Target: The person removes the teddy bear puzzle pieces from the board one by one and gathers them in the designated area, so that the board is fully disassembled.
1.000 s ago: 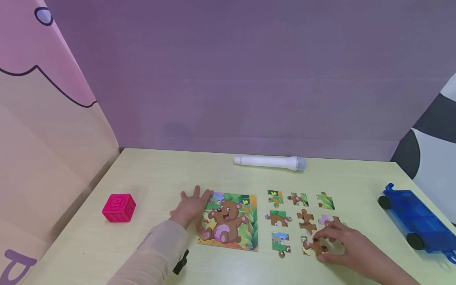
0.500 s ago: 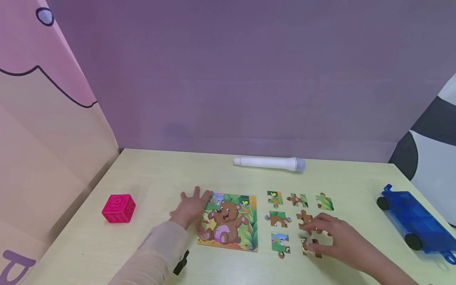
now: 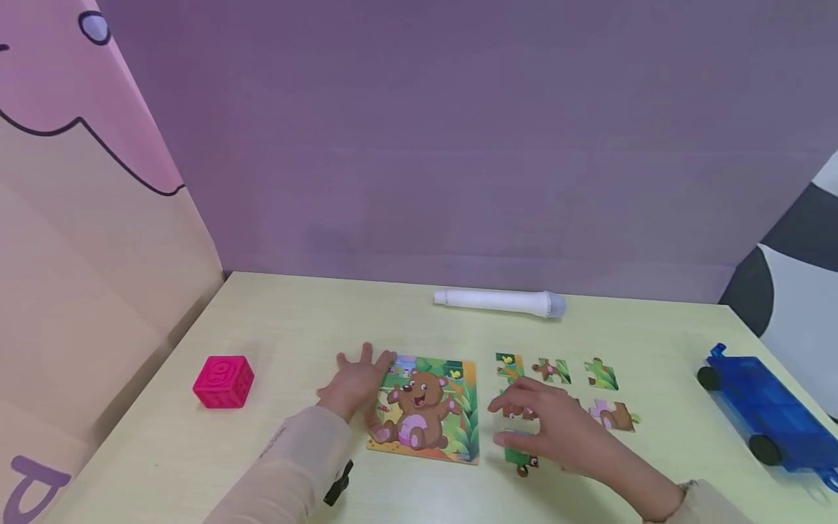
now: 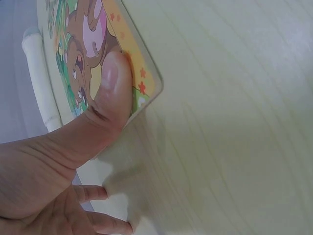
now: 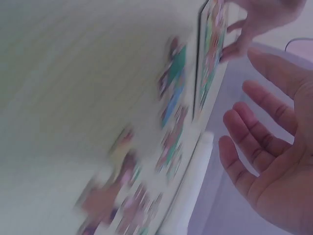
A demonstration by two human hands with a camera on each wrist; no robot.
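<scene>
A bear picture puzzle board (image 3: pixel 425 409) lies flat on the pale table (image 3: pixel 294 327). My left hand (image 3: pixel 356 382) rests flat at the board's left edge, fingers spread. In the left wrist view its thumb (image 4: pixel 111 88) presses on the board's corner (image 4: pixel 142 83). Several loose puzzle pieces lie in rows right of the board, among them a top one (image 3: pixel 601 375) and a pink-brown one (image 3: pixel 614 415). My right hand (image 3: pixel 543 418) hovers over the pieces nearest the board, above a green-blue piece (image 3: pixel 520 457). The right wrist view shows the right hand (image 5: pixel 264 147) with straight spread fingers and nothing in it.
A white toy microphone (image 3: pixel 500 300) lies near the purple back wall. A pink cube (image 3: pixel 224 380) stands at the left. A blue toy car (image 3: pixel 766 411) sits at the right edge. A pink and beige panel (image 3: pixel 78 240) borders the left.
My right hand has moved left from the lower right pieces to the column of pieces beside the board, uncovering the pink-brown piece. The left hand has stayed on the board.
</scene>
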